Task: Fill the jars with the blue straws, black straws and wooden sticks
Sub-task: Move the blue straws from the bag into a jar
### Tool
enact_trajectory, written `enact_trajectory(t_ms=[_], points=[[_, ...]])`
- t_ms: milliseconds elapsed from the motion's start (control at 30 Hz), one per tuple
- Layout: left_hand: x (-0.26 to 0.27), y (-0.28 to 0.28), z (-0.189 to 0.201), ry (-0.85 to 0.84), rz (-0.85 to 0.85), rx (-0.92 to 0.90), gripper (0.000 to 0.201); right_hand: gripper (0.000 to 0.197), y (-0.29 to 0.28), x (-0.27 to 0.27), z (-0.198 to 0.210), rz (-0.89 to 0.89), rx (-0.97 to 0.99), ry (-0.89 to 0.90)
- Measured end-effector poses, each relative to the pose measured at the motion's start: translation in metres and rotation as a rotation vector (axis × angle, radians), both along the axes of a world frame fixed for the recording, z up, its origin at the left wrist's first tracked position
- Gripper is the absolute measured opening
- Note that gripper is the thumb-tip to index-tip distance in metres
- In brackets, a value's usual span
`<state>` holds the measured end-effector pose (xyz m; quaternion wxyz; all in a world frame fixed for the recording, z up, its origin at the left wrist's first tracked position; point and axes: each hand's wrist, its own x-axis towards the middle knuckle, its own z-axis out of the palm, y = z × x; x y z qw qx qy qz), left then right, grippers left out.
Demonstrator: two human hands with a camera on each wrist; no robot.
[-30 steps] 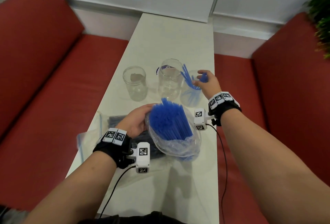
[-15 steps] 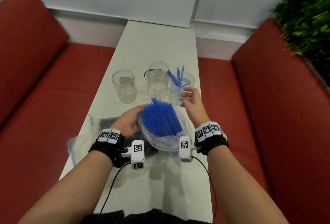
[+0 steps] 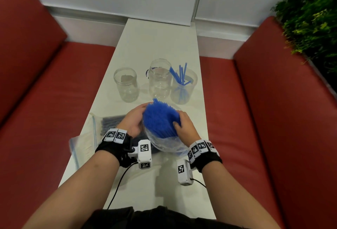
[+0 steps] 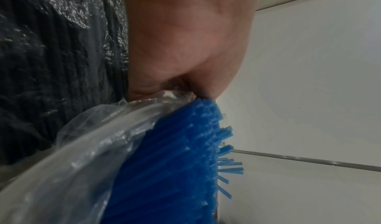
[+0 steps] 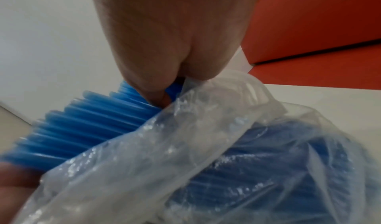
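Note:
A thick bundle of blue straws [image 3: 159, 119] sticks out of a clear plastic bag [image 3: 165, 143] in front of me on the white table [image 3: 156, 46]. My left hand [image 3: 134, 122] grips the bag and bundle from the left; the crumpled plastic [image 4: 86, 146] lies under my palm. My right hand [image 3: 183, 125] pinches blue straws [image 5: 86, 118] at the bundle's right side, thumb on them. Three glass jars stand behind: the left jar [image 3: 126, 84] and the middle jar [image 3: 160, 79] hold no straws, and the right jar [image 3: 183, 86] holds a few blue straws.
A bag of black straws [image 3: 113, 122] lies on the table under my left hand, dark and glossy in the left wrist view [image 4: 51, 64]. Another zip bag [image 3: 85, 144] overhangs the table's left edge. Red benches [image 3: 45, 101] flank the narrow table; a green plant [image 3: 310, 18] stands far right.
My right hand left the right jar, where a few blue straws now stand, came back toward me and took hold of straws in the bundle. The left hand kept holding the bag.

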<state>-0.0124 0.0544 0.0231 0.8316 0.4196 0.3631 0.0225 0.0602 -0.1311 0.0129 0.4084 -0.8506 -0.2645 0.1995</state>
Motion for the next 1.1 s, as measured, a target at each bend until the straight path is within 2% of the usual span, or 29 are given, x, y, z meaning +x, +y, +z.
enact_trajectory(t_ms=[267, 400, 667, 900, 1000, 1100], points=[[0.003, 0.008, -0.001, -0.037, 0.010, -0.013, 0.026, 0.023, 0.005, 0.003, 0.021, -0.179, 0.230, 0.016], [0.004, 0.010, -0.002, -0.024, 0.004, 0.001, 0.025, 0.030, 0.004, -0.003, 0.016, -0.179, 0.223, 0.074], [0.007, 0.015, -0.004, -0.028, -0.021, -0.025, 0.029, 0.022, 0.012, 0.008, 0.027, -0.231, 0.274, 0.076], [0.009, 0.018, -0.001, -0.037, -0.033, -0.024, 0.028, 0.023, 0.011, 0.011, 0.021, -0.171, 0.203, 0.173], [0.009, 0.020, 0.002, -0.041, -0.036, -0.031, 0.027, 0.010, 0.016, 0.032, 0.050, -0.144, 0.282, 0.143], [0.010, 0.019, 0.007, -0.038, -0.054, -0.031, 0.027, 0.008, 0.026, 0.060, 0.102, -0.120, 0.492, 0.114]])
